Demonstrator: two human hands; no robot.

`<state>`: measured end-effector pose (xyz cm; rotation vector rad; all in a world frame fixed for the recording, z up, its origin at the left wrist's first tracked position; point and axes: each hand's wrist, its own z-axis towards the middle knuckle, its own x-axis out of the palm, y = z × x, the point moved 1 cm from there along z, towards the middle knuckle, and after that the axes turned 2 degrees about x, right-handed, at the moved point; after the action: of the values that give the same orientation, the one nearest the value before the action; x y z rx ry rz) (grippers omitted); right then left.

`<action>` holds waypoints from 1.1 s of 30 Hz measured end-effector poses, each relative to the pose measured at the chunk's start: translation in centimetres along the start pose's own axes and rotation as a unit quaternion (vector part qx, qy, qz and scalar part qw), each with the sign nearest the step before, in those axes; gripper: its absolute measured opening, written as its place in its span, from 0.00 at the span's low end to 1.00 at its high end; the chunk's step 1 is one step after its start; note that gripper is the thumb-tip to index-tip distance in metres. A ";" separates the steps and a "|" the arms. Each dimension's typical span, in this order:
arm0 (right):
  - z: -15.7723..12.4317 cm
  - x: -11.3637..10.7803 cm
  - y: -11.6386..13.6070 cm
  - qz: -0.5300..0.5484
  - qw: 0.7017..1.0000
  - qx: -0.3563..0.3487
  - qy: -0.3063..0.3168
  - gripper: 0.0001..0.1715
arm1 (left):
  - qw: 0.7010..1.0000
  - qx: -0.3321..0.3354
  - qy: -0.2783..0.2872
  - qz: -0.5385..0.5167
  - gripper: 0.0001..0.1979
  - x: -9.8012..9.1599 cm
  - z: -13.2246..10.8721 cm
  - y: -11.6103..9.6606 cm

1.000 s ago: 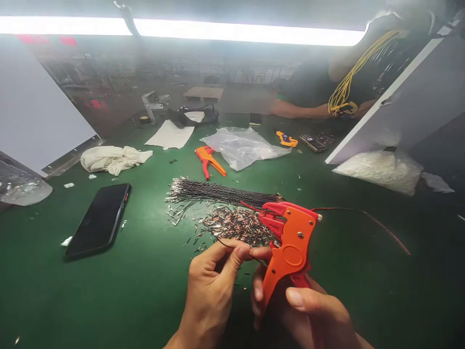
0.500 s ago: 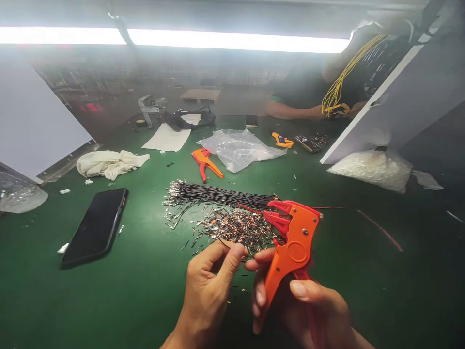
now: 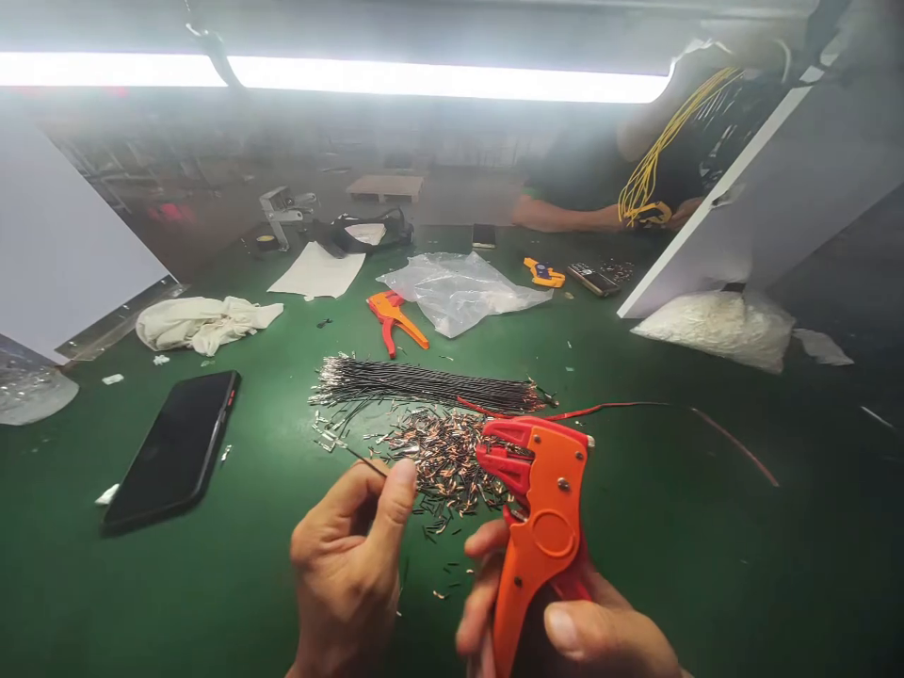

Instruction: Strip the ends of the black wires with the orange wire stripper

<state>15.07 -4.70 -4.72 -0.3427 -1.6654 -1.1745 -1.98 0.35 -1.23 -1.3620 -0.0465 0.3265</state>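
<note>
Between thumb and forefinger, my left hand [image 3: 346, 565] pinches a thin black wire [image 3: 365, 460]. The wire points up and left, toward a few loose metal terminals; I cannot tell whether one is attached to it. My right hand [image 3: 607, 633] is wrapped round the handles of an orange and red wire stripper [image 3: 547, 513], its jaws facing left over a pile of black and copper wire clippings [image 3: 442, 452]. Nothing shows between the jaws. Beyond the pile lies a bundle of black wires [image 3: 424, 379], with silvery terminals at the left end and bare copper at the right.
A second orange stripper [image 3: 396, 320] and a clear plastic bag [image 3: 462, 290] lie behind the bundle. To the left are a phone [image 3: 173, 447] and white cloth [image 3: 208, 323]. A red wire [image 3: 628, 405] trails rightward. Across the table, a co-worker's forearm [image 3: 557, 215] shows near yellow wires [image 3: 646, 179].
My left hand has moved left, away from my right hand, bringing the black wire along. My right hand and the stripper have shifted left and slightly down. The view has shifted slightly.
</note>
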 end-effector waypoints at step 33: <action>0.6 0.4 -1.2 -0.112 0.992 0.022 -0.060 0.20 | 0.981 0.191 0.008 0.025 0.12 1.7 -3.0 -1.6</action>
<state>13.69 -4.92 -4.98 -0.2062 -1.8682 -1.3012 0.64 -2.29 -0.64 -0.9847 0.0618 0.3467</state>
